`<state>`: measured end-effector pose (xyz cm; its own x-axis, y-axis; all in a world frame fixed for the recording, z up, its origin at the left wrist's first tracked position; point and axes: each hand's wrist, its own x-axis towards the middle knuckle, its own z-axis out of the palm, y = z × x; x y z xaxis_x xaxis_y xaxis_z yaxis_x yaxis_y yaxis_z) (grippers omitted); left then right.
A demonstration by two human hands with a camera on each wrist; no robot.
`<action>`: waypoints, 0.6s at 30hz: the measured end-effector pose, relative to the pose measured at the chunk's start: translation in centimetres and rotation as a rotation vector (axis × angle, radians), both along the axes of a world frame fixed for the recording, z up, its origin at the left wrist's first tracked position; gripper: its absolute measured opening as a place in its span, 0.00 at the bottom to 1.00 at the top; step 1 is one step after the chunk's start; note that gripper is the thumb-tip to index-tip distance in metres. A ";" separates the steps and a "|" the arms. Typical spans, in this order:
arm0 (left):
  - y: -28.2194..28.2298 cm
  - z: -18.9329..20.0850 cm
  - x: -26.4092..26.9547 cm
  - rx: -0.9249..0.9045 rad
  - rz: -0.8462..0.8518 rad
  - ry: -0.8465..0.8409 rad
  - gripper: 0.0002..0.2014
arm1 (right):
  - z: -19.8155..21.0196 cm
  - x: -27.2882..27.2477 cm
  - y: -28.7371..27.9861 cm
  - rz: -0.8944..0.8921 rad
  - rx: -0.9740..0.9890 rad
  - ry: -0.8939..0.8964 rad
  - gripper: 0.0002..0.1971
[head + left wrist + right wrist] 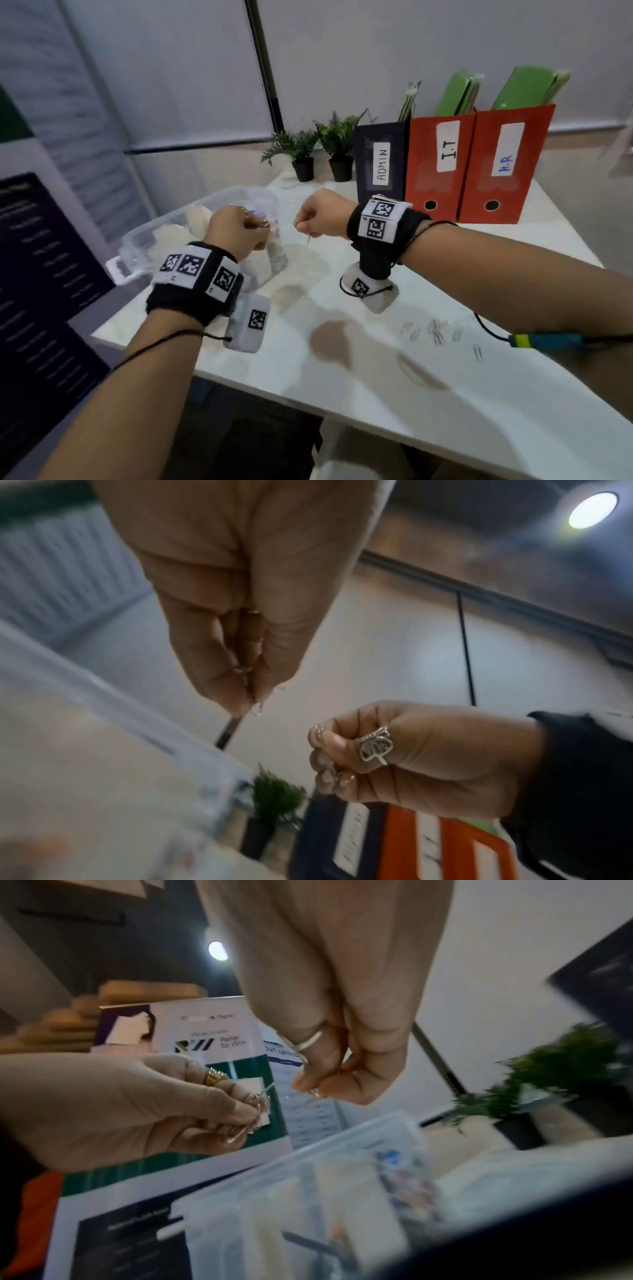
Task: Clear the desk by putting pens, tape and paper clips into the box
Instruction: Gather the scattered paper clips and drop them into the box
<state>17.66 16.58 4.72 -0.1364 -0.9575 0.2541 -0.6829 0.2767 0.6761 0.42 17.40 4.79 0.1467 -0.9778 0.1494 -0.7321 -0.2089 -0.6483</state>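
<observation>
A clear plastic box (144,236) stands at the desk's far left, with pale items inside. My left hand (239,233) hovers over its right side, fingers curled and pinching paper clips (255,710). My right hand (317,216) hangs just right of the box, fingers curled round more paper clips (309,236). In the right wrist view my right hand (318,1088) pinches clips above the box (308,1191), and the left hand (246,1118) holds clips beside it. Several loose paper clips (436,334) lie on the desk at the right.
Two small potted plants (322,150) and three labelled file holders (448,164) stand along the desk's back edge. A blue-green cable plug (534,341) lies at the right. The desk's near edge (308,404) runs diagonally below my forearms.
</observation>
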 end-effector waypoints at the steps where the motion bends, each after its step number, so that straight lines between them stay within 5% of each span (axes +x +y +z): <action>1: -0.8 0.9 2.2 -0.003 0.067 0.034 0.08 | 1.1 2.3 -1.3 0.030 -0.029 -0.026 0.09; 5: -4.1 2.7 9.7 -0.003 0.314 0.065 0.11 | 3.7 10.6 -6.3 0.081 -0.034 -0.045 0.13; 9: -5.0 2.6 12.5 -0.037 0.510 -0.264 0.07 | 3.3 16.4 -9.1 0.096 0.005 -0.069 0.16; 12: -5.3 2.1 13.2 0.016 0.536 -0.324 0.07 | 2.0 19.7 -10.3 0.081 0.004 0.037 0.14; 15: -5.8 1.6 14.1 0.061 0.523 -0.327 0.17 | 0.8 21.2 -11.3 0.078 0.051 0.238 0.15; 18: -6.1 1.6 14.2 0.103 0.455 -0.361 0.26 | 0.7 21.0 -11.2 0.081 0.056 0.224 0.13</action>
